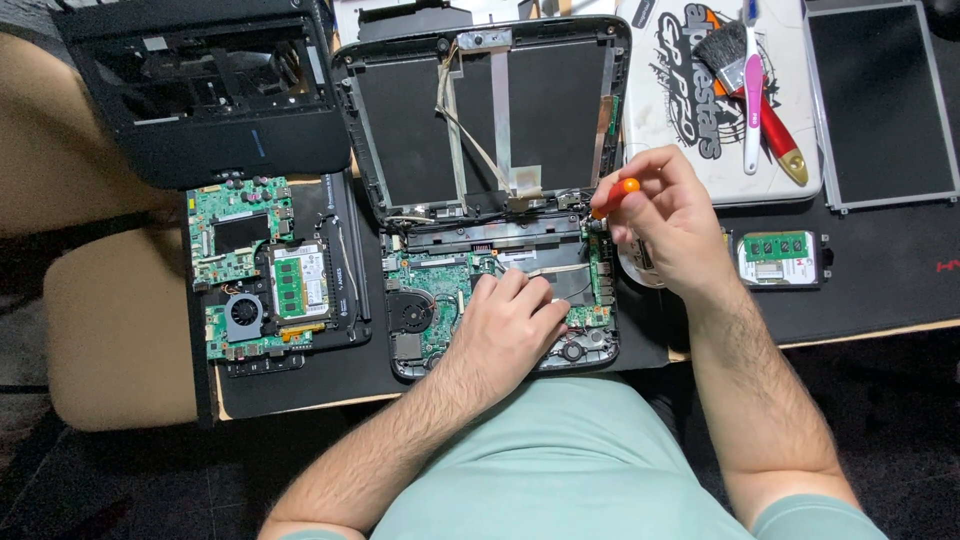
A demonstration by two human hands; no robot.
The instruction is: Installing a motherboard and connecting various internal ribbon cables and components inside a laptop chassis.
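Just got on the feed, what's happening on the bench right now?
A person is working on an opened small laptop, its lid stripped to the bare back shell with cables showing. The left hand rests on the exposed green circuit board in the base. The right hand holds an orange-handled screwdriver at the right hinge area. A second circuit board with a fan lies to the left, and a paintbrush sits at upper right.

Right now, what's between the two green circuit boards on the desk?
In the head view, a black plastic frame edge and bare black mat separate the left board from the opened laptop's board.
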